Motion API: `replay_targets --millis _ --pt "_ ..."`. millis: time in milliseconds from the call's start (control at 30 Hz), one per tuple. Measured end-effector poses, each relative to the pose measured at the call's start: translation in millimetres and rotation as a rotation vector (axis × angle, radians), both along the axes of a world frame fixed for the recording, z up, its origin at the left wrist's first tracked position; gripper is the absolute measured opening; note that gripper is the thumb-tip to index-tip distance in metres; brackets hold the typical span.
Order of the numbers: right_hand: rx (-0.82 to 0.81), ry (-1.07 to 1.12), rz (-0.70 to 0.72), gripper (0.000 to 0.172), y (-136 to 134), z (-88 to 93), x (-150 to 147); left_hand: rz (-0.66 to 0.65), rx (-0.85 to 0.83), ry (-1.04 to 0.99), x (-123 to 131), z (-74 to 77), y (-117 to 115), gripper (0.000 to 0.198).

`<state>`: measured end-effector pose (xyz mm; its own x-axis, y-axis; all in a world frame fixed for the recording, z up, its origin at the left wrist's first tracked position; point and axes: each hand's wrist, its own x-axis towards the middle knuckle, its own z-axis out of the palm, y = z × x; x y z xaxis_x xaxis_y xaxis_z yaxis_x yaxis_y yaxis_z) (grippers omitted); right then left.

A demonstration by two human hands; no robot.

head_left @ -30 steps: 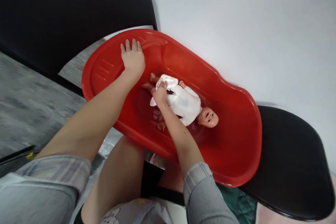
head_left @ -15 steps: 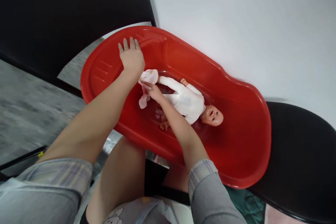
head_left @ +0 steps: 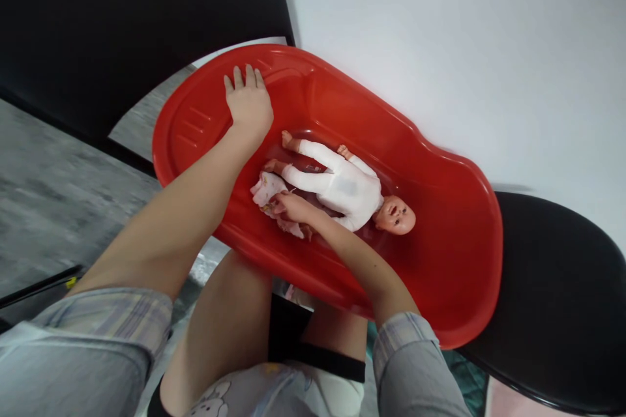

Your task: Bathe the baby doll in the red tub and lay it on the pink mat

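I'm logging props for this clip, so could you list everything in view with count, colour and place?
tub: one, red, centre
doll: one, white body and limbs, lying face up in the tub
printed cloth: one, pink and white, in the tub beside the doll's legs
seat-like panels: two, black, upper left and right
wall: one, white, behind the tub
floor: one, mottled grey, left
bar: one, black, lower left
green fabric: one, dark green, lower right
left hand: one, bare, spread on the tub's left end
right hand: one, bare, holding the printed cloth
sleeves: two, grey with plaid cuffs, lower left and right
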<state>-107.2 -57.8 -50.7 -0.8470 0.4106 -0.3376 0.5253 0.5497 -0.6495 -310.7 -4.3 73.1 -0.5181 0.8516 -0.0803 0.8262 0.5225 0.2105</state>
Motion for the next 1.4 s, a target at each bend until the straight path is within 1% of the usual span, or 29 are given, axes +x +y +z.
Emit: replay_targets --millis 33,67,133,200,267,333,400,467,567,700,800,833,933,967,1067,1167,1267,1300,1333,1367,1400 --pt "-0.008 0.031 0.029 0.021 3 5.8 -3 -0.002 -0.008 0.000 0 1.8 0 0.068" --pt "0.005 0.091 0.023 0.028 8 12.0 -5 -0.005 -0.015 -0.001 1 3.9 0 0.068" --pt "0.095 0.241 -0.089 0.045 17 23.2 -6 -0.016 -0.024 -0.005 2 7.8 0 0.068" --pt "0.171 0.315 -0.176 0.058 28 28.7 -4 -0.028 -0.031 -0.015 1 11.0 1 0.068" --pt "0.191 0.273 -0.179 0.064 36 26.3 -4 -0.039 -0.042 -0.025 0 12.8 1 0.068" --pt "0.199 0.143 -0.158 0.068 42 17.9 -7 -0.047 -0.046 -0.033 -1 13.2 0 0.068" --pt "0.261 0.010 -0.170 0.064 44 6.9 -16 -0.048 -0.043 -0.040 -1 12.8 0 0.069" --pt "0.361 -0.051 -0.215 0.055 42 -3.9 -29 -0.044 -0.040 -0.034 -1 12.1 1 0.068" --pt "0.433 -0.021 -0.222 0.053 39 -17.4 -51 -0.033 -0.073 0.001 0 11.8 3 0.068" --pt "0.435 -0.001 -0.178 0.052 42 -27.4 -73 -0.031 -0.099 0.016 0 11.5 5 0.067" --pt "0.430 0.005 -0.156 0.062 47 -27.0 -80 -0.014 -0.113 0.007 -2 9.5 7 0.068" --pt "0.427 0.002 -0.160 0.061 49 -25.5 -81 -0.008 -0.115 0.005 -2 8.6 8 0.068" --pt "0.389 -0.001 -0.221 0.046 52 -20.1 -81 0.003 -0.102 -0.009 -3 6.9 10 0.068" --pt "0.371 0.008 -0.252 0.044 53 -18.9 -80 0.003 -0.103 -0.013 -3 6.8 10 0.068" --pt "0.329 0.057 -0.338 0.042 56 -20.0 -79 0.000 -0.112 -0.012 -2 7.4 10 0.068" --pt "0.309 0.115 -0.382 0.039 61 -24.3 -79 0.000 -0.091 -0.017 -1 7.9 8 0.067" --pt "0.294 0.197 -0.429 0.036 63 -23.2 -76 -0.005 -0.090 -0.012 -1 7.6 8 0.066" --pt "0.301 0.215 -0.423 0.034 62 -21.5 -73 -0.006 -0.091 -0.004 -1 7.3 8 0.065" --pt "0.316 0.221 -0.386 0.032 61 -19.6 -70 -0.003 -0.095 0.002 -1 7.0 8 0.065" --pt "0.332 0.220 -0.313 0.030 58 -18.0 -65 0.000 -0.094 0.009 -1 6.6 8 0.065" --pt "0.342 0.209 -0.202 0.028 55 -17.1 -59 0.003 -0.088 0.014 -2 6.1 8 0.064"
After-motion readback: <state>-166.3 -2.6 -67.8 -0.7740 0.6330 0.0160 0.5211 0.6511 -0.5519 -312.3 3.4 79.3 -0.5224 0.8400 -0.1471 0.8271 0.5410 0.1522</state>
